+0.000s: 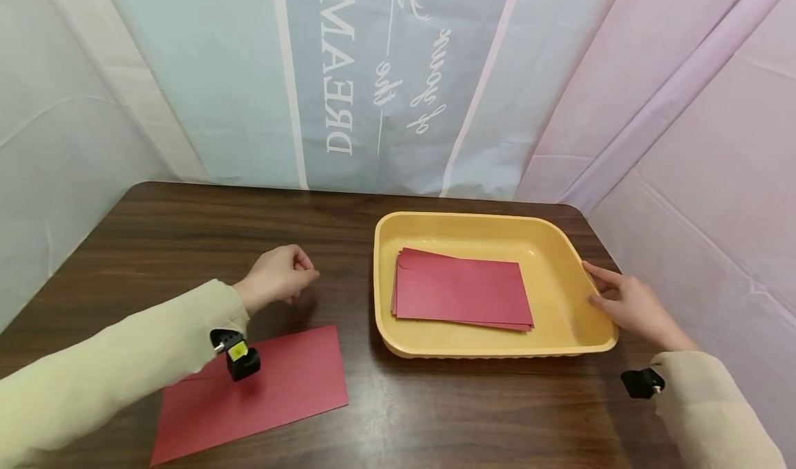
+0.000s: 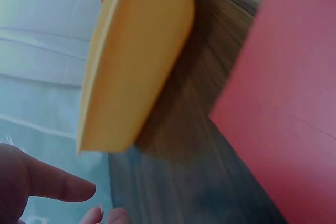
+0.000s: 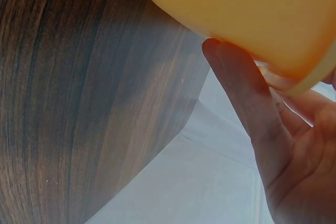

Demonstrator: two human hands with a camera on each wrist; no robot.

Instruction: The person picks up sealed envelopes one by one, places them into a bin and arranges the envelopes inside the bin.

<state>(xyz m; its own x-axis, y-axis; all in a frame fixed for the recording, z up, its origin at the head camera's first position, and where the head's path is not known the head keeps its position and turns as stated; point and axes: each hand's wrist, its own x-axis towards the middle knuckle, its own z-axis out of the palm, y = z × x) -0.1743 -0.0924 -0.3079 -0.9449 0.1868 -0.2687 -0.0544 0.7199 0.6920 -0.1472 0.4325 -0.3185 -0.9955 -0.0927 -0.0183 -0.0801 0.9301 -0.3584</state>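
Note:
A shallow yellow plastic tray (image 1: 562, 296) stands on the right half of the table. Inside it lies a stack of red envelopes (image 1: 463, 291), slightly fanned. My right hand (image 1: 634, 310) holds the tray's right side; in the right wrist view its thumb (image 3: 241, 87) presses the outer wall while fingers reach the rim. My left hand (image 1: 276, 275) hovers left of the tray, fingers loosely curled and nothing in them. Below that hand, a larger red envelope (image 1: 292, 379) lies flat on the table, partly hidden by the left sleeve. The left wrist view shows its corner close up.
The dark wood-grain table (image 1: 466, 407) has rounded far corners. Pale printed cloth (image 1: 236, 75) hangs behind it and along both sides, close to the right hand. Small black wrist cameras (image 1: 242, 362) sit on both sleeves.

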